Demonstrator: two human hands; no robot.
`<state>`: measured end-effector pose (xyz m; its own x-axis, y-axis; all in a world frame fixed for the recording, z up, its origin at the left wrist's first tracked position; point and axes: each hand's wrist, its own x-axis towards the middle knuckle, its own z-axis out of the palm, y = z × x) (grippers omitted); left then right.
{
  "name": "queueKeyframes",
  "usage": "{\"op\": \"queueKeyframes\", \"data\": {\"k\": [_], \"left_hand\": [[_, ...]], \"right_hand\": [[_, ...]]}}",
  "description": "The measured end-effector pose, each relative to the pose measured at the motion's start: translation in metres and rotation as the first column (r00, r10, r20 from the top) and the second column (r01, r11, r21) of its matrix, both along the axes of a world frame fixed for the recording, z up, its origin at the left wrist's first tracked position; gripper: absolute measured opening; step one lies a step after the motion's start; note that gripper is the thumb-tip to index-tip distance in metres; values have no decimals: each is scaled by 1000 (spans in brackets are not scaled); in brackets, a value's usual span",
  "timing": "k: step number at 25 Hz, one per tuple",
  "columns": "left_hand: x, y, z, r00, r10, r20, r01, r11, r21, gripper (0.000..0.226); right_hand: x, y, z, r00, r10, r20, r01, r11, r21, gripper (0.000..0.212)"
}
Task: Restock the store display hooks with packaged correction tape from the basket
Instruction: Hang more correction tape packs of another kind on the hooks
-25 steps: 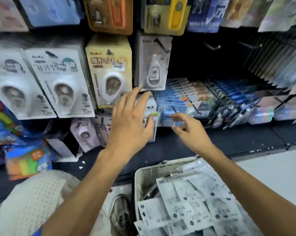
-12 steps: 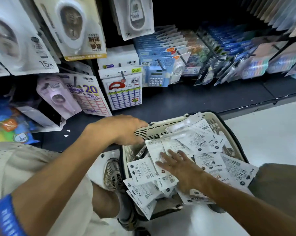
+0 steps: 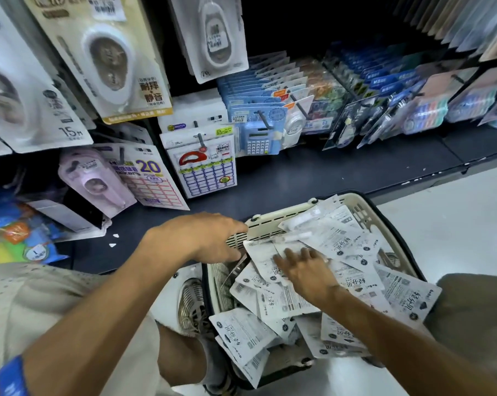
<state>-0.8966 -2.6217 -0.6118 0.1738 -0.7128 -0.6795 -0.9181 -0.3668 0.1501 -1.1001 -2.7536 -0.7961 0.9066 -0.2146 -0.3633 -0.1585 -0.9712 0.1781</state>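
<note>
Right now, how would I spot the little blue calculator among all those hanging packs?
Start at the cream basket of white packets on the floor and look straight up past the dark shelf to the lowest row of hooks. Just right of the sticker sheet with the red crescent hangs the calculator. It is the only pack with a grid of number keys.

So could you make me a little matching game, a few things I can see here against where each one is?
Things:
1. left hand
2. right hand
3. calculator
4. shoe

Places:
A. hanging on a hook
B. on the floor left of the basket
C. on the basket's rim
D. on the packets in the basket

Pairs: 1-C, 2-D, 3-A, 4-B
</note>
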Motion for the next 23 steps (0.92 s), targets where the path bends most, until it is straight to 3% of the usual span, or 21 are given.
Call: {"op": "queueKeyframes", "data": {"k": [3, 6, 9, 11, 13, 16, 19, 21, 23], "left_hand": [[2, -1, -1, 1000, 13, -18, -14, 1000, -27, 65], [8, -3, -1, 999, 35, 1, -35, 996, -76, 67], [12, -3, -3, 992, 122, -6, -122, 979, -163, 98], [13, -4, 1, 950, 216, -226, -274, 924, -268, 107], [17, -4, 7, 828, 285, -484, -479, 807, -345, 89], [29, -5, 15, 624, 320, -713, -679, 674, -291, 58], [24, -2, 18, 398, 304, -866, -724, 684, -93, 51], [16, 1, 16, 269, 268, -925, -722, 692, -10, 51], [12, 4, 17, 228, 232, -946, -711, 703, 1, 53]], "right_hand": [[25, -25, 28, 996, -80, 41, 76, 993, 88, 49], [43, -61, 79, 967, -255, 17, 236, 913, 332, 27], [45, -82, 136, 866, -494, -78, 415, 623, 662, 23], [46, -83, 173, 820, -564, -95, 417, 477, 774, 22], [49, -78, 202, 830, -555, -60, 327, 395, 858, 20], [54, -65, 232, 815, -579, -13, 152, 192, 969, 18], [55, -57, 247, 745, -663, -68, 92, 1, 996, 19], [55, -54, 253, 734, -676, -60, 64, -20, 998, 17], [56, -52, 260, 734, -679, -20, 39, 13, 999, 19]]}}
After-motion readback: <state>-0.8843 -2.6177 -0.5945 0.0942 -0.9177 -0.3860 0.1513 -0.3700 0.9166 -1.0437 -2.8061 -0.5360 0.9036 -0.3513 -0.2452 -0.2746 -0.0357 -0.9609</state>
